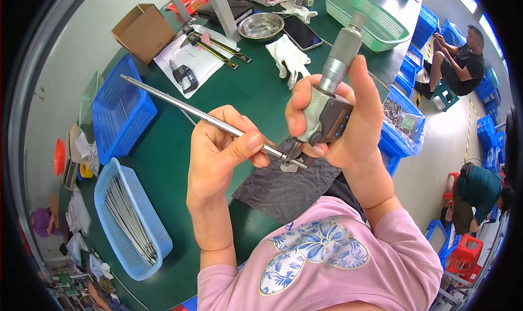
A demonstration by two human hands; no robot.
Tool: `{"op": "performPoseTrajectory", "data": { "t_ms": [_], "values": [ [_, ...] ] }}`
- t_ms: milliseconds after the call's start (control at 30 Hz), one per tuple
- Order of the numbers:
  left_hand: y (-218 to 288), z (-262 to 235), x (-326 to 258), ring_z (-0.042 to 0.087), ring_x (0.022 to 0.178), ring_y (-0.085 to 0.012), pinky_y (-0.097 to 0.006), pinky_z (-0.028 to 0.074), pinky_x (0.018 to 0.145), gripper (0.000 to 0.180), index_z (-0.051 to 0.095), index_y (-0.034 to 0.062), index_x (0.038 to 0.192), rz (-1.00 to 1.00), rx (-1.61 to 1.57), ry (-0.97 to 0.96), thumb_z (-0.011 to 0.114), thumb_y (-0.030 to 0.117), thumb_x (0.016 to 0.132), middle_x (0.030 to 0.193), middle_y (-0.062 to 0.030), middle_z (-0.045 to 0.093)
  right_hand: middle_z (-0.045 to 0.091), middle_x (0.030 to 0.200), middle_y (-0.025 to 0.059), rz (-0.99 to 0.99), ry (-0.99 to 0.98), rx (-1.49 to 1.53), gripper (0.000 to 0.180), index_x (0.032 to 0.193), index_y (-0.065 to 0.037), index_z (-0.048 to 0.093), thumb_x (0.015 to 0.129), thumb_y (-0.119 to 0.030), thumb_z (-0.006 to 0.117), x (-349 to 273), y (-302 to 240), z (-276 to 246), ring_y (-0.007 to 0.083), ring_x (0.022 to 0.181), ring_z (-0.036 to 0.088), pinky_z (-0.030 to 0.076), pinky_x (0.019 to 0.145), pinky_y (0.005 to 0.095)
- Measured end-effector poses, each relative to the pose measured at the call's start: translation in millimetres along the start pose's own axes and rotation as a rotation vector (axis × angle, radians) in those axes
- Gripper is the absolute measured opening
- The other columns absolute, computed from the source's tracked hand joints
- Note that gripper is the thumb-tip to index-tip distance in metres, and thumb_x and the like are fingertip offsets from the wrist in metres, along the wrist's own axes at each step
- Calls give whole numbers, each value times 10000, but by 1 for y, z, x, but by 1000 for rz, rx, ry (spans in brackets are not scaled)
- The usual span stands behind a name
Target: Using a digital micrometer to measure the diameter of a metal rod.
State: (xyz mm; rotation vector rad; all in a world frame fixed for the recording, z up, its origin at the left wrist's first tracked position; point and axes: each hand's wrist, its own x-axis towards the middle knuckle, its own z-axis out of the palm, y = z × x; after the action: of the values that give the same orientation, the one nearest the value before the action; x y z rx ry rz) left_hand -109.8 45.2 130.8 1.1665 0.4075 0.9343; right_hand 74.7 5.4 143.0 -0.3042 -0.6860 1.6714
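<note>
My left hand [220,147] pinches a long, thin metal rod [188,109] between thumb and fingers. The rod slants from the upper left down to the right. My right hand [362,117] is wrapped round a digital micrometer [343,49], its silver thimble pointing up and away. Near its lower right end, the rod lies at the micrometer's measuring jaws; whether both faces touch it I cannot tell. Below the jaws, a dark cloth [283,194] is spread in front of my body.
At left, a light blue basket [163,240] holds several metal rods, beside a darker blue basket [103,134]. Beyond are calipers [218,47] on paper, a white glove [284,55], a phone [301,32], a metal bowl [261,37] and a green basket [403,34]. One person [466,60] sits at far right.
</note>
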Motion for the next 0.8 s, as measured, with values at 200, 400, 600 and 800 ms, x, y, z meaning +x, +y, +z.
{"op": "performPoseTrajectory", "data": {
  "t_ms": [200, 400, 600, 800],
  "values": [
    [-3, 1, 3, 615, 557, -147, -237, 521, 506, 167, 498, 12, 794, 5, 6, -3, 664, 23, 787, 722, -143, 627, 600, 701, 175, -40, 15, 15, 784, 877, 33, 596, 828, -691, 298, -1, 3, -5, 158, 513, 552, 389, 360, 215],
    [-2, -2, 1, 613, 553, -146, -239, 521, 501, 165, 502, 13, 786, -8, -2, 2, 666, 24, 784, 718, -136, 623, 610, 719, 190, 5, 54, -6, 806, 872, 45, 608, 830, -687, 273, 0, 1, 0, 169, 502, 547, 391, 357, 221],
    [-1, -1, 4, 611, 550, -146, -230, 510, 502, 159, 508, 12, 777, -13, 22, -6, 664, 37, 789, 718, -135, 622, 613, 706, 182, -26, 35, -11, 790, 877, 41, 603, 836, -684, 294, 0, 2, -2, 145, 461, 527, 382, 348, 205],
    [-6, -3, 3, 602, 540, -153, -231, 484, 492, 150, 506, 20, 778, 0, 46, 34, 651, 58, 792, 715, -140, 618, 630, 682, 148, -42, 44, -28, 754, 864, 40, 602, 849, -661, 325, 4, 6, -6, 129, 409, 508, 369, 337, 200]
  ]
}}
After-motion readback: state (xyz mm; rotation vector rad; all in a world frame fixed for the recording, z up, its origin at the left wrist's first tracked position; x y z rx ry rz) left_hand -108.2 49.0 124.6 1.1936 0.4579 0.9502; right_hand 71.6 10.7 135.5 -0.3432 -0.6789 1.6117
